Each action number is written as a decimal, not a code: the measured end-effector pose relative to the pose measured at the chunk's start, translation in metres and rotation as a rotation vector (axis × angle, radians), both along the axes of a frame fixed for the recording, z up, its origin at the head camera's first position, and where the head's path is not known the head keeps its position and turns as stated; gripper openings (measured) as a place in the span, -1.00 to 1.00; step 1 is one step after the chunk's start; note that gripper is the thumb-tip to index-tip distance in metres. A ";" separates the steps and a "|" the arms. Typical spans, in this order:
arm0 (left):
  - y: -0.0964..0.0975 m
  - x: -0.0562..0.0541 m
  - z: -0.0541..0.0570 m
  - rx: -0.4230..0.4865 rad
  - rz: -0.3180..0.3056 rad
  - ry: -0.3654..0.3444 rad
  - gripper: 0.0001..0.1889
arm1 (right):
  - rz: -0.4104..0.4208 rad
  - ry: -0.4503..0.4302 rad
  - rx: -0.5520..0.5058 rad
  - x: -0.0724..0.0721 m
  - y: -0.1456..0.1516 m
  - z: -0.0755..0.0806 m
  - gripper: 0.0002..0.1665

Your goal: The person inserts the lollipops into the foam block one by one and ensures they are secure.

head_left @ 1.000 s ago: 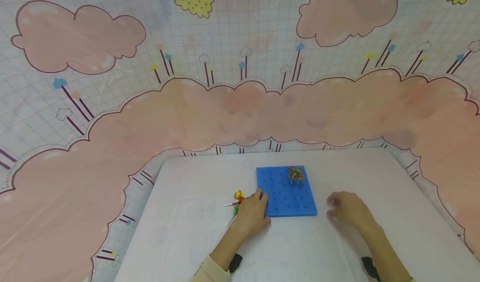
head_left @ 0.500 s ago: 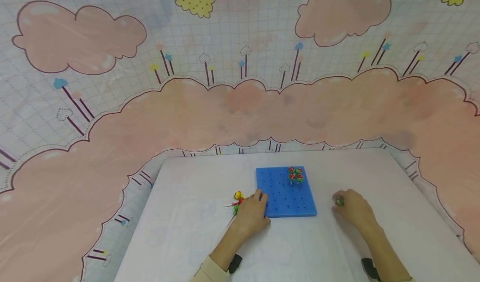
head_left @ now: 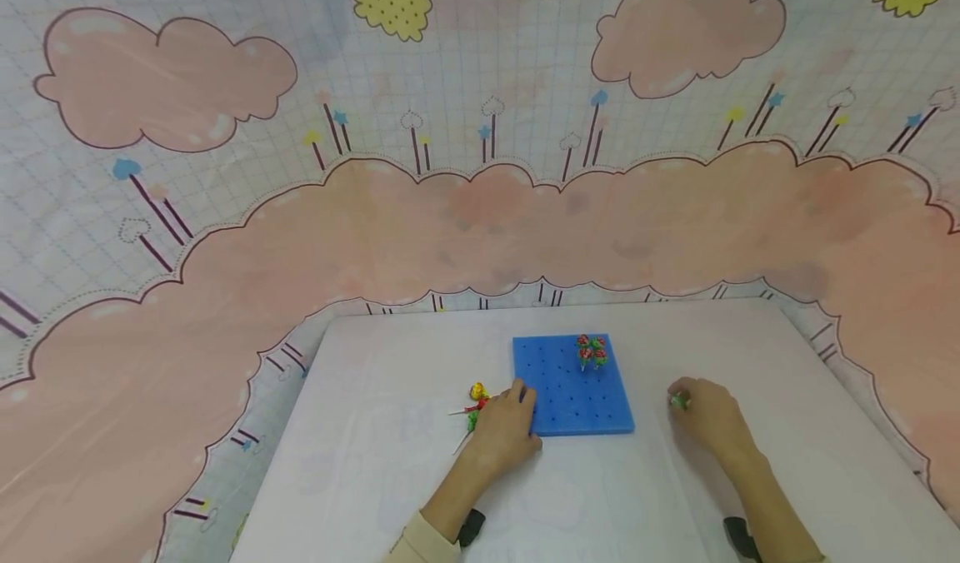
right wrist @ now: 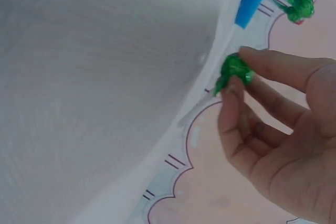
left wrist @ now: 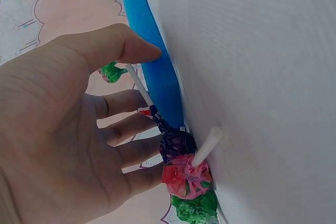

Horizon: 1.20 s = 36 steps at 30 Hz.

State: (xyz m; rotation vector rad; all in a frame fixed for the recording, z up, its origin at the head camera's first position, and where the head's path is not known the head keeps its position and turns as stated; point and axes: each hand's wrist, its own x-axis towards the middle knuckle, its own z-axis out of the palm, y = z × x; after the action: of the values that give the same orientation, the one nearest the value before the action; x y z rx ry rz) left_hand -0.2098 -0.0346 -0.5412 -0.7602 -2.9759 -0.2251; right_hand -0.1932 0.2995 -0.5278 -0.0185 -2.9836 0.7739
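Observation:
My right hand (head_left: 705, 413) pinches a green-wrapped lollipop (right wrist: 235, 71) between thumb and fingertips, right of the blue board (head_left: 558, 401). Its white stick slants down toward the table in the right wrist view. My left hand (head_left: 506, 425) rests at the board's left edge with loosely extended fingers, the thumb by the near corner. Beside those fingers lie loose lollipops: a dark purple one (left wrist: 176, 144), a pink-and-red one (left wrist: 185, 176) and a green one (left wrist: 195, 208). A yellow lollipop (head_left: 477, 391) lies just beyond; the hand partly hides this group in the head view.
Several lollipops with red and green wrappers (head_left: 591, 352) stand upright in the board's far right corner. Rows of small holes cover the rest of the board. The table (head_left: 360, 430) is white, with a patterned cloth (head_left: 450, 230) behind it.
My right hand has shifted slightly right and turned, so the green lollipop now shows between its fingers. My left hand and the board have stayed in place.

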 end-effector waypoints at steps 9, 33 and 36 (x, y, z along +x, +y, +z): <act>0.000 0.000 -0.001 0.005 0.000 -0.003 -0.39 | -0.004 0.117 -0.055 0.004 -0.007 0.007 -0.71; 0.001 -0.001 -0.002 -0.010 0.001 0.006 -0.38 | 0.011 0.353 -0.194 -0.006 -0.027 0.013 -0.67; 0.001 -0.001 -0.003 -0.010 0.004 0.002 -0.39 | 0.025 0.352 -0.210 -0.008 -0.030 0.013 -0.66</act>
State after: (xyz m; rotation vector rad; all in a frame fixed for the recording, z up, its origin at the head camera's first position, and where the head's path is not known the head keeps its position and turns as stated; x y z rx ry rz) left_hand -0.2107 -0.0332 -0.5437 -0.7550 -2.9788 -0.2093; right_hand -0.2013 0.2699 -0.5150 0.1318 -2.5685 0.9754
